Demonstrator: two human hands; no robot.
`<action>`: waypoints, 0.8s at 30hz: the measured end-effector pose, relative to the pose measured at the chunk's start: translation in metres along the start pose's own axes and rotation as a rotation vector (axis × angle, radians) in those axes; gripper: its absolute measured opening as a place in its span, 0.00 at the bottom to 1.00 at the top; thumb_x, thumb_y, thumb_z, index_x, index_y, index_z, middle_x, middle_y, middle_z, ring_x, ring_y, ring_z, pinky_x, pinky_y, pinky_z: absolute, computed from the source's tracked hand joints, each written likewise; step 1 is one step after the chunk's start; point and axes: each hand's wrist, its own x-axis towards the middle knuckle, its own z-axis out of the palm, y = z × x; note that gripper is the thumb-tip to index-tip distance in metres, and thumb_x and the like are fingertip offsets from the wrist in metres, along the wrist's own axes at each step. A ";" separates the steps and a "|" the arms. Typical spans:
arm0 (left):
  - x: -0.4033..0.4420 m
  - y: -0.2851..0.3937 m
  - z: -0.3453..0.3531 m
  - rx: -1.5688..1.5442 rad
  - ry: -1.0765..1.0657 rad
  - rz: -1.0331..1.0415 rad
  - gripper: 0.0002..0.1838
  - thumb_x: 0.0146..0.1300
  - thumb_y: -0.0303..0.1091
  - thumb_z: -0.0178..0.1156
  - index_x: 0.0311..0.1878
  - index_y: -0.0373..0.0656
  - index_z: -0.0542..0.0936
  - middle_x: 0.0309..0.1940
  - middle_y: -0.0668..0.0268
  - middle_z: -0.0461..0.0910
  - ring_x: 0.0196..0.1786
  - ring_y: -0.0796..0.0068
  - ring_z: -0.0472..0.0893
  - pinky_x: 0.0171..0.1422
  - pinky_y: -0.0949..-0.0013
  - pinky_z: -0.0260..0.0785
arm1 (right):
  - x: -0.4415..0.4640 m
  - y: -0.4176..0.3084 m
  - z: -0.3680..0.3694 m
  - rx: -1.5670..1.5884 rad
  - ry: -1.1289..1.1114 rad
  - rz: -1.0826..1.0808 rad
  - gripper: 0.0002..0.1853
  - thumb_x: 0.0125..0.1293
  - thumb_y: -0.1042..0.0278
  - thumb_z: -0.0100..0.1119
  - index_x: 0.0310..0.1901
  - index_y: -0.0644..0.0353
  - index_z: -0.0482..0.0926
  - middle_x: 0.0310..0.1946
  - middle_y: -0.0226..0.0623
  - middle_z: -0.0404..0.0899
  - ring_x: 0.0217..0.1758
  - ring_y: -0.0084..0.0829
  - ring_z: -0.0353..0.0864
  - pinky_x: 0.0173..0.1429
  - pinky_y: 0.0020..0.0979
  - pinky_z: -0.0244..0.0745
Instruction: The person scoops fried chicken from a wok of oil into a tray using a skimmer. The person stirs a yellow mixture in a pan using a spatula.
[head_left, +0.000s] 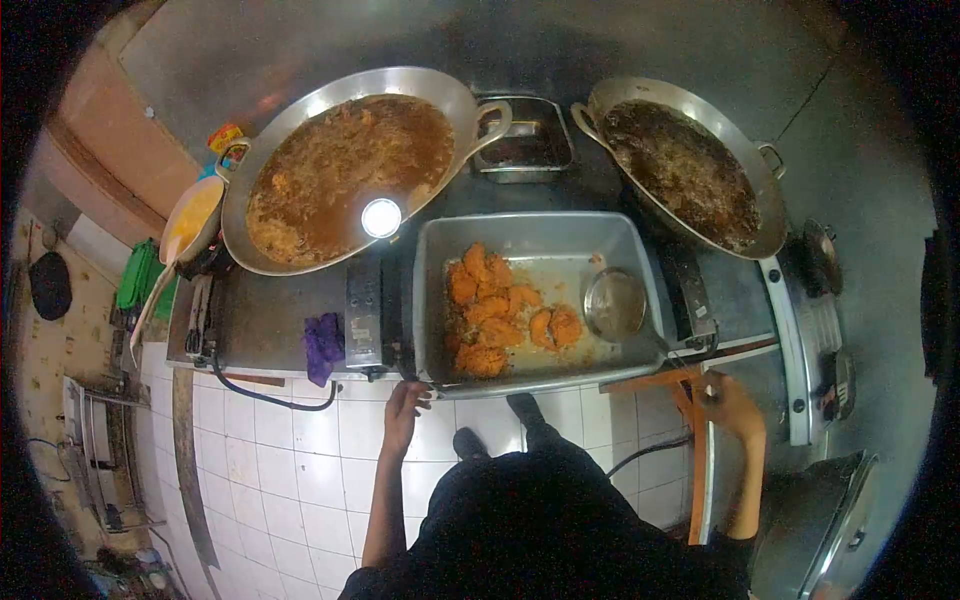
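Note:
My right hand (730, 405) is closed around the handle of a round wire strainer (614, 305). The strainer's head rests in the right half of a grey rectangular tub (535, 222). Several orange-brown fried chicken pieces (490, 310) lie in the tub's left and middle part, with crumbs and oil around them. Close to the tub's front left corner is my left hand (404, 412), fingers loosely bent and apart, with nothing visible in them. Whether it touches the rim I cannot tell.
Behind the tub on the left, a large wok (395, 78) holds bubbling brown oil; another wok (690, 95) stands at right. Between them sits a small metal tray (522, 172). A bowl of yellow liquid (195, 215) and a purple cloth (323, 345) are at left.

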 end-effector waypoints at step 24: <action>0.004 -0.011 0.017 0.039 0.198 -0.007 0.16 0.53 0.47 0.54 0.34 0.42 0.71 0.26 0.69 0.73 0.26 0.81 0.73 0.28 0.80 0.59 | 0.066 0.007 0.007 0.582 -0.713 0.072 0.06 0.53 0.67 0.51 0.24 0.60 0.69 0.08 0.21 0.56 0.07 0.11 0.49 0.07 0.17 0.39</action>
